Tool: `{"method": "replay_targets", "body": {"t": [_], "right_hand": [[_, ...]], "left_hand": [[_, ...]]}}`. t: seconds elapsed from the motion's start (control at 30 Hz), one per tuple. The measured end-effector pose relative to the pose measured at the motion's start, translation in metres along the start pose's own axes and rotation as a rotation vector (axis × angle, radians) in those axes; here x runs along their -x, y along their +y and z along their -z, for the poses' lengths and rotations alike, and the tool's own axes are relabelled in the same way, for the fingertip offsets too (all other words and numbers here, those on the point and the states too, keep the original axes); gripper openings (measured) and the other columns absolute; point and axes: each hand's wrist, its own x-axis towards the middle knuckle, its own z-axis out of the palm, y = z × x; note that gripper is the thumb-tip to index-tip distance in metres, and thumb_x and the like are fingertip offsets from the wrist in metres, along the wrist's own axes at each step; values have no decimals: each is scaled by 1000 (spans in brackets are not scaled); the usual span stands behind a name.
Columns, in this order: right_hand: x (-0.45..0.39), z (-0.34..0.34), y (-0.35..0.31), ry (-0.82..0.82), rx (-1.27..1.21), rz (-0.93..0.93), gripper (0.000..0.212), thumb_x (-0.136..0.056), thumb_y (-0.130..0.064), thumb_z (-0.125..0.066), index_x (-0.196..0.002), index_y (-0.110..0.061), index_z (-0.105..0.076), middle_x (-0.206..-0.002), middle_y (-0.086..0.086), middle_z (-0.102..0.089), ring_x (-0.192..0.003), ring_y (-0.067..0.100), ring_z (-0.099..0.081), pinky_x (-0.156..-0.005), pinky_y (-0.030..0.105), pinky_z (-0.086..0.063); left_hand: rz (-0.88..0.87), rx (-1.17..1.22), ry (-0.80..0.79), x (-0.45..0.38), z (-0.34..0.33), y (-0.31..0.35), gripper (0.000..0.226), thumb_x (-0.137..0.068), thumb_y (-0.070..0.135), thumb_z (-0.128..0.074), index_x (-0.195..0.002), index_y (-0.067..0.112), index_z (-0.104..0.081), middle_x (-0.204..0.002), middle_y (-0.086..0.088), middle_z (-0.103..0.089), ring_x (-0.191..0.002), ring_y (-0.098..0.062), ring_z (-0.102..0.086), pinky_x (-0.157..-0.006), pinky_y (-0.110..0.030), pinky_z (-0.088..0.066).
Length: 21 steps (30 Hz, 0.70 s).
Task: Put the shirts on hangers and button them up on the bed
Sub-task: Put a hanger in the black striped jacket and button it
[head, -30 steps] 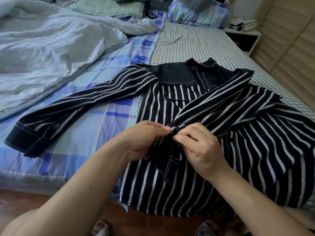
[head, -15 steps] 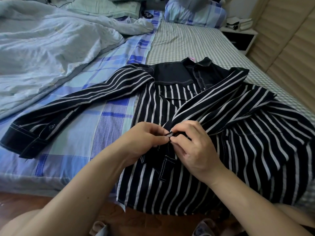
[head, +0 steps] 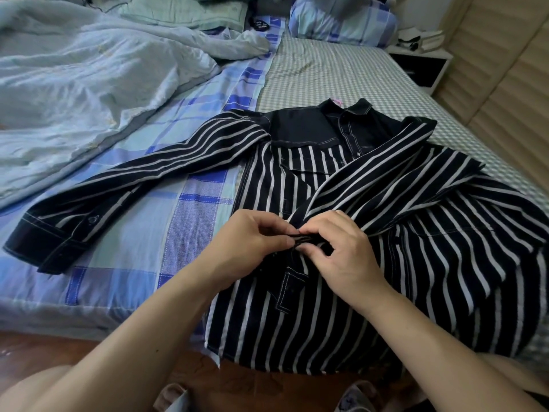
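Observation:
A dark navy shirt with white stripes (head: 430, 251) lies face up on the bed, collar away from me, hem over the near edge. A pink hanger tip (head: 337, 101) peeks out at the collar. One sleeve stretches left across the sheet, the other is folded over the chest. My left hand (head: 252, 242) and my right hand (head: 341, 251) meet at the front placket mid-chest. Both pinch the dark placket edges between thumb and fingers. The button itself is hidden by my fingers.
A rumpled pale blue duvet (head: 83, 84) fills the far left of the bed. Pillows (head: 341, 22) lie at the head. A bedside table (head: 421, 58) stands at the far right, beside a beige slatted wall (head: 505, 69). Wooden floor and slippers (head: 353, 396) are below.
Both hands stay at the same spot on the placket. The fingers have shifted slightly, and the placket edges are now pressed closer together between them.

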Motion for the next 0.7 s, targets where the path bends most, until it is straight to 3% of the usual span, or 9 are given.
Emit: {"method": "replay_targets", "body": {"t": [0.2,0.37,0.53,0.7], "right_hand": [[1,-5,0,47,-8,-22,19,-78,-3,-84,-75,-9,-66,-84,-5,-62,-84,16,-59,-76,30,-50],[3,-2,-6,93,55,78,14,-85,-2,-77,-77,-7,-67,-85,-2,-62,-83,16,-56,-75,28,-48],[2,0,-6,139,97,163,13,-88,-2,-76,-76,-5,-70,-85,1,-64,-81,18,-56,-73,28,-48],[3,0,-6,144,76,110,5,-86,-3,-76,-84,-5,-72,-85,1,-62,-81,18,-56,-73,33,-50]], "left_hand": [[-195,-274,179,5,-13,-5,19,-83,3,-80,-83,22,-80,-80,11,-75,-79,1,-69,-77,-10,-48],[-497,-574,353,13,-22,-22,15,-85,8,-78,-91,21,-76,-85,13,-64,-80,2,-60,-74,-5,-40],[-584,-564,394,15,-24,-30,9,-89,11,-76,-96,15,-71,-91,10,-66,-83,-3,-62,-76,-17,-49],[-603,-431,369,14,-23,-27,10,-86,4,-78,-91,12,-76,-90,8,-69,-87,-5,-67,-80,-19,-52]]}}
